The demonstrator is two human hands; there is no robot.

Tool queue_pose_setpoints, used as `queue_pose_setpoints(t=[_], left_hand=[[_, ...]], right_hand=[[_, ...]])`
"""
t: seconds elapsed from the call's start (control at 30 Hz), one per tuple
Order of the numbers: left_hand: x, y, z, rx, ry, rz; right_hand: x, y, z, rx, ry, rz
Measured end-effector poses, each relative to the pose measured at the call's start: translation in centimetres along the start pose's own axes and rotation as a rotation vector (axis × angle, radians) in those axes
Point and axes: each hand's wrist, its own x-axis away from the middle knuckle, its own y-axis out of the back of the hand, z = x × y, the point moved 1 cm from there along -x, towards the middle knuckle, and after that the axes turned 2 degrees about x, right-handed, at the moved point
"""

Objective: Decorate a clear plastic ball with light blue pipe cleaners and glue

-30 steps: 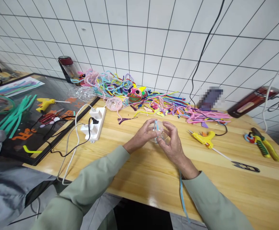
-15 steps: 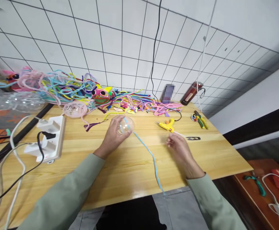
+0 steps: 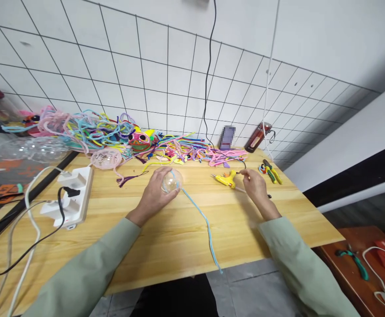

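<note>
My left hand (image 3: 153,191) is wrapped round a clear plastic ball (image 3: 172,181) above the wooden table. A light blue fuzzy stem (image 3: 209,229) sticks to the ball, and its long tail trails across the table and past the front edge. My right hand (image 3: 253,185) hovers with fingers curled together just right of a yellow hot glue gun (image 3: 226,179), close to its black cord. Whether anything is between those fingers I cannot make out. Most of the thread snips (image 3: 269,196) is hidden behind the right hand.
Several coloured fuzzy stems (image 3: 103,132) are heaped along the wall, with a pink wound ball (image 3: 105,158) before them. A power strip (image 3: 80,198) stands on the left. Pliers (image 3: 273,172), a dark red flask (image 3: 257,137) and a blurred phone-like object (image 3: 227,137) are at the back right.
My right hand has moved up and away, from below the glue gun to beside its cord. The left hand still holds the ball. The camera view has shifted slightly.
</note>
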Motion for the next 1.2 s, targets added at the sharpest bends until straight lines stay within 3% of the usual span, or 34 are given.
queue_pose_setpoints(t=[0.23, 0.4, 0.5, 0.63, 0.7, 0.77, 0.83, 0.97, 1.07, 1.2], left_hand=[[0.8, -0.1, 1.1, 0.017, 0.054, -0.036], [0.7, 0.4, 1.5, 0.083, 0.120, -0.078], [0.6, 0.5, 1.6, 0.091, 0.135, -0.095], [0.6, 0.1, 1.2, 0.091, 0.084, -0.045], [0.6, 0.1, 1.0, 0.097, 0.068, -0.007], [0.7, 0.2, 0.8, 0.108, 0.063, 0.023], [0.7, 0.5, 0.7, 0.119, 0.053, 0.048], [0.6, 1.0, 0.9, 0.111, 0.012, 0.097], [0.5, 1.1, 1.0, 0.073, -0.039, 0.134], [0.4, 1.2, 1.0, 0.030, -0.073, 0.164]], right_hand=[[-1.1, -1.1, -0.8, 0.025, 0.336, 0.296], [-2.8, -0.8, -0.1, 0.012, 0.412, 0.370], [-3.8, -0.1, 0.7, -0.025, 0.367, 0.298], [-5.1, 1.3, 2.2, -0.142, 0.177, 0.063], [-5.2, 1.7, 3.6, -0.260, 0.055, -0.036], [-4.9, 1.7, 5.7, -0.392, -0.019, -0.055], [-3.9, 1.3, 8.1, -0.556, -0.049, 0.006], [-1.5, 0.8, 12.2, -0.973, -0.063, 0.289], [-0.4, 1.1, 13.6, -1.057, -0.033, 0.501], [0.0, 1.5, 13.7, -1.025, -0.013, 0.663]])
